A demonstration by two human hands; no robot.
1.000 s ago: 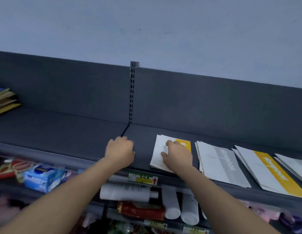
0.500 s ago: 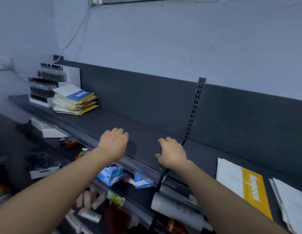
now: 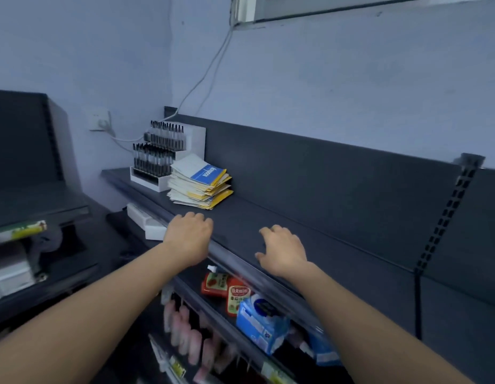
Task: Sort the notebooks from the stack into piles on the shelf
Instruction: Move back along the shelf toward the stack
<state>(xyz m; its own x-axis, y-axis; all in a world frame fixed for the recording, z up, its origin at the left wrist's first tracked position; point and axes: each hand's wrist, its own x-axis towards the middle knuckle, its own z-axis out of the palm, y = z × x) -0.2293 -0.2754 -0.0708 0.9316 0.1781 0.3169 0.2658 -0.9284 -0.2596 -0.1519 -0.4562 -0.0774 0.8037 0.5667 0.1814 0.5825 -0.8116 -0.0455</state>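
Observation:
A stack of notebooks (image 3: 200,185) with white, yellow and blue covers lies on the dark top shelf (image 3: 310,239) at its left end. My left hand (image 3: 189,236) hovers over the shelf's front edge, a short way in front of the stack, fingers loosely curled and holding nothing. My right hand (image 3: 283,252) rests at the front edge further right, fingers relaxed and empty. The sorted piles to the right are out of view.
A white rack of black pens (image 3: 160,159) stands right behind the stack. A vertical slotted upright (image 3: 445,217) splits the back panel at the right. Packaged goods (image 3: 257,314) fill the lower shelves. Another dark shelf unit (image 3: 33,189) stands at the left.
The view has swung left, away from the sorted piles. My right hand let go of a notebook on a pile, and both empty hands moved left along the shelf toward the stack.

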